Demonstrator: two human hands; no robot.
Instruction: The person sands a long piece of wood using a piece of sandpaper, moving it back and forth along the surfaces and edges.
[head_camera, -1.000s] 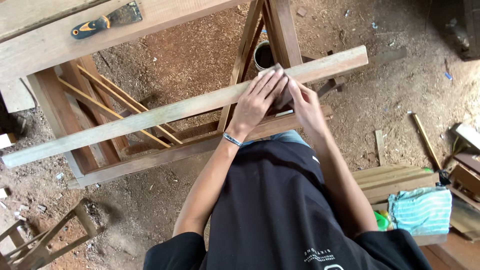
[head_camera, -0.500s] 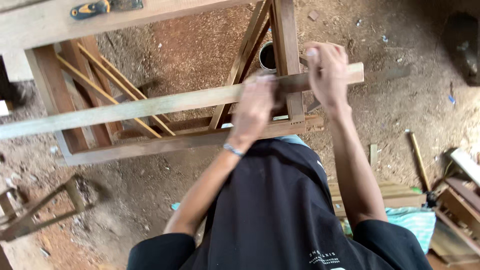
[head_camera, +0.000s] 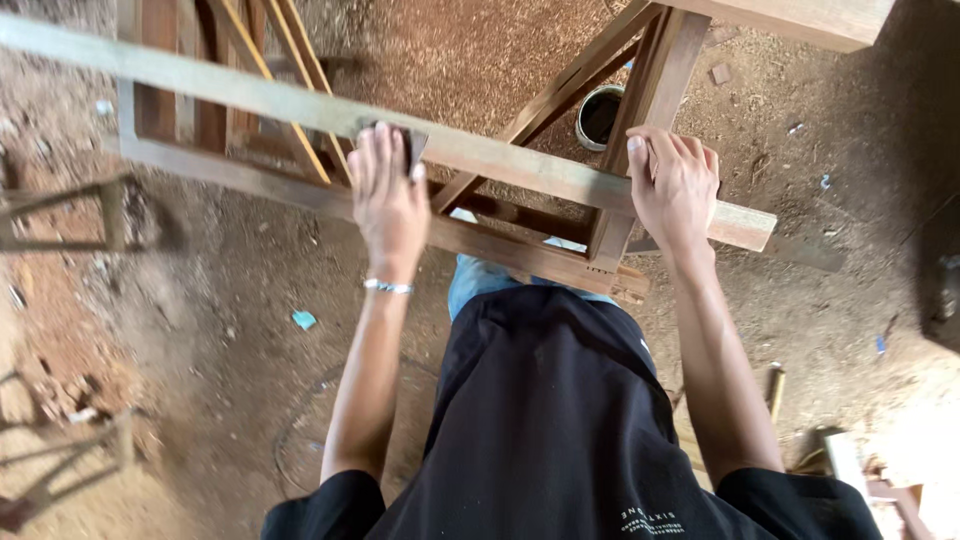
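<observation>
A long pale wooden slat (head_camera: 530, 165) lies slanted across a reddish wooden frame (head_camera: 520, 262). My left hand (head_camera: 388, 200) presses a dark sanding pad (head_camera: 413, 142) flat onto the slat's top face, fingers stretched forward over it. My right hand (head_camera: 675, 185) grips the slat close to its right end, fingers wrapped over the far edge. I stand right behind the frame, with my dark shirt filling the lower middle of the view.
A small round tin (head_camera: 600, 115) with dark contents stands on the sawdust floor beyond the frame. Another wooden frame (head_camera: 60, 200) lies at the left. A blue scrap (head_camera: 303, 320) lies on the ground, and a tool handle (head_camera: 775, 390) and offcuts sit at the lower right.
My left hand has slid leftward along the slat with the sanding pad, away from my right hand. My right hand stays clamped near the slat's right end. The view has tilted.
</observation>
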